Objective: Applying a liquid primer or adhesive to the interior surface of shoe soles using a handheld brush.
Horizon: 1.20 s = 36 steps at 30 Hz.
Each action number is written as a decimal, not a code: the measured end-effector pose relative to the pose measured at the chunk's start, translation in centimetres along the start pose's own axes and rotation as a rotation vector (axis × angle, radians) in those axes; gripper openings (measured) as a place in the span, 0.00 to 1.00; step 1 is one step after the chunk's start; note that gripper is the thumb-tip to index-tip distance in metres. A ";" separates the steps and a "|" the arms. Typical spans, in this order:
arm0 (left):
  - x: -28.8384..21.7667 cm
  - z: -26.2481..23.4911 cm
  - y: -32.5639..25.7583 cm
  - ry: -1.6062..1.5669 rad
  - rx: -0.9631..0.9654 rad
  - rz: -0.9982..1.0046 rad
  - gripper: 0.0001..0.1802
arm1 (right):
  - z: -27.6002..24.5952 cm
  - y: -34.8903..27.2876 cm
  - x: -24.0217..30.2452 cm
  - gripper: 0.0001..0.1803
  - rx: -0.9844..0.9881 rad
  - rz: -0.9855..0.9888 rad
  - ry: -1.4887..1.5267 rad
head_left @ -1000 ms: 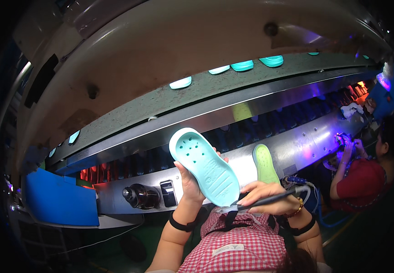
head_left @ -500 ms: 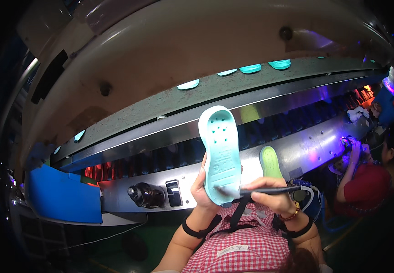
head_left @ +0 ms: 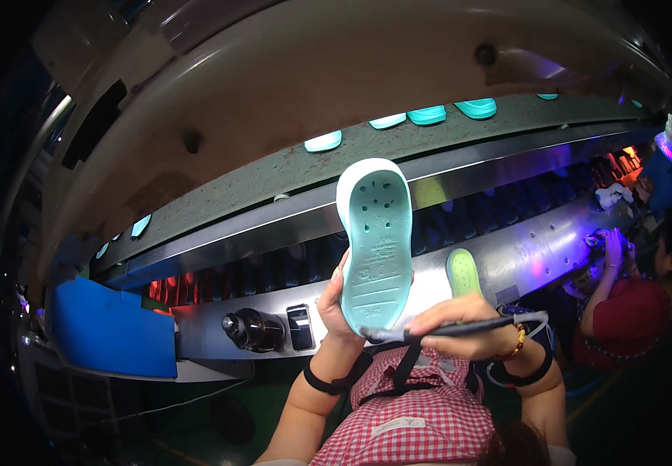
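My left hand [head_left: 334,304] grips a pale turquoise shoe sole [head_left: 382,233] by its left edge near the heel. The sole's inner face shows, with holes at the toe end, which points away from me. In my right hand [head_left: 472,326] is a brush [head_left: 460,328] with a black handle, and a thin pale tube bends at its rear end. Its grey tip lies at the heel's near edge. Beyond my right hand, a green sole [head_left: 462,272] rests on the metal ledge [head_left: 522,268].
A dark bottle [head_left: 254,330] and a phone [head_left: 300,326] stand left on the ledge. Behind runs a dark roller row with red glows. Several turquoise soles [head_left: 427,116] lie on the grey belt [head_left: 250,182] under a large hood. At right, a person in red [head_left: 623,314] works.
The brush has moved from the heel's inner face to its near edge. The sole has risen and tilted slightly. My right hand has shifted a little to the right.
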<state>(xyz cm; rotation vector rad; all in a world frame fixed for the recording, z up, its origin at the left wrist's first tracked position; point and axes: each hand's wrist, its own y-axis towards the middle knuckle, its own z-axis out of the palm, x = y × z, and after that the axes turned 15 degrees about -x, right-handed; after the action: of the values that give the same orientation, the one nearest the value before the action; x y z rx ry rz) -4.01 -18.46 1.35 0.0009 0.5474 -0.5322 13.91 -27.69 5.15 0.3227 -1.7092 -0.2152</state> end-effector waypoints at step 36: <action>3.0 -4.5 -0.7 -0.054 -0.108 -0.629 0.27 | -3.2 -1.1 -4.5 0.08 -0.364 0.280 0.060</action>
<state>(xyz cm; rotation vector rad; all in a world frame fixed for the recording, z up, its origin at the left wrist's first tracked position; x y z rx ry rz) -4.40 -19.94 -3.91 -0.2955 0.5190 -1.1108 17.85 -27.11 1.11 -0.1767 -1.5978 -0.3002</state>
